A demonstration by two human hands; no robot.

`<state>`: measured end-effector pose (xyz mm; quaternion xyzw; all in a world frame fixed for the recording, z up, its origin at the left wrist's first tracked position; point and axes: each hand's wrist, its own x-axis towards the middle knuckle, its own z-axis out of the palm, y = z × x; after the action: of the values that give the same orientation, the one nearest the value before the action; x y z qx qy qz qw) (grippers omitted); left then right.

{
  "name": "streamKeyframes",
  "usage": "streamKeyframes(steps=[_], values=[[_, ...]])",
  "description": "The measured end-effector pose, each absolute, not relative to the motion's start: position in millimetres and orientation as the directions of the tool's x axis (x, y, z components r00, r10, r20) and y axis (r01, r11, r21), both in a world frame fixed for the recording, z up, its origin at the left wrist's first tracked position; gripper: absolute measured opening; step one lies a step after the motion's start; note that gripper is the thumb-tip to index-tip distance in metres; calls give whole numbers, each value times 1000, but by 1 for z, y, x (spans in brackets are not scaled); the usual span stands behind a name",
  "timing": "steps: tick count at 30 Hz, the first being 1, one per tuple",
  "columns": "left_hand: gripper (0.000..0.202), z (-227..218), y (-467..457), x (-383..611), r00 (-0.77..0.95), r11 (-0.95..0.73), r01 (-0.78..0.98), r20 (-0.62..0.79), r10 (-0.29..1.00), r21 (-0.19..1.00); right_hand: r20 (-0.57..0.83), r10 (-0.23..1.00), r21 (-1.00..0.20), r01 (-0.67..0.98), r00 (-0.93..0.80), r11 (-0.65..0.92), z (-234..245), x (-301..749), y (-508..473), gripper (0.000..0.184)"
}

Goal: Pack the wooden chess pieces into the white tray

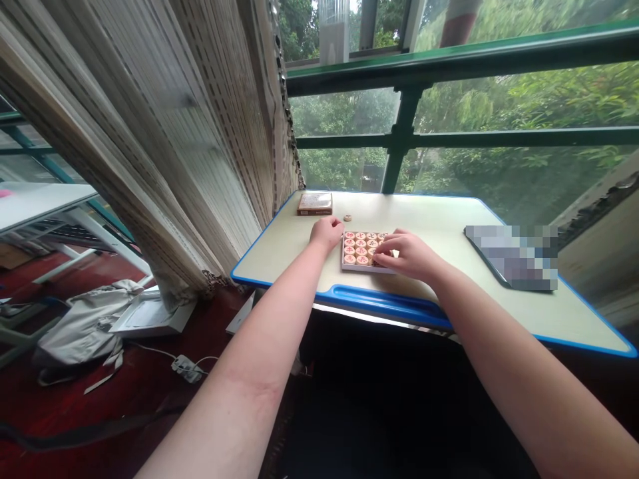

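A shallow tray (367, 269) on the table holds rows of round wooden xiangqi pieces (362, 251) with red and dark characters. My left hand (327, 233) rests at the tray's upper left corner, its fingers curled in; anything inside them is hidden. Over the tray's right side bends my right hand (407, 254), with thumb and fingertips down on a piece in the lower row. The hand covers the pieces on that side. One loose xiangqi piece (348, 217) lies on the table just behind the tray.
A flat brown box (315, 204) sits at the table's back left. To the right lies a dark flat device (512, 258), partly blurred out. The pale table (424, 209) has a blue rim and a pen groove (384, 295) in front. A curtain (214, 100) hangs left.
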<state>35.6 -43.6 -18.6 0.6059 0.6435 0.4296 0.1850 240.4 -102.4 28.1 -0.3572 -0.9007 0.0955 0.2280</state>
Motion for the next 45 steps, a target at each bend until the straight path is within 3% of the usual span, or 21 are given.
streamKeyframes(steps=[17, 31, 45], values=[[13, -18, -42, 35, -230, -113, 583, 296, 927, 804, 258, 758, -346, 676, -598, 651, 27, 236, -104, 30], [13, -16, -45, 37, -222, -97, 573, 269, 937, 814, 431, 737, -283, 698, -521, 658, 22, 242, -96, 18], [12, -14, -47, 37, -217, -92, 576, 260, 941, 813, 367, 726, -285, 673, -581, 683, 21, 240, -95, 16]])
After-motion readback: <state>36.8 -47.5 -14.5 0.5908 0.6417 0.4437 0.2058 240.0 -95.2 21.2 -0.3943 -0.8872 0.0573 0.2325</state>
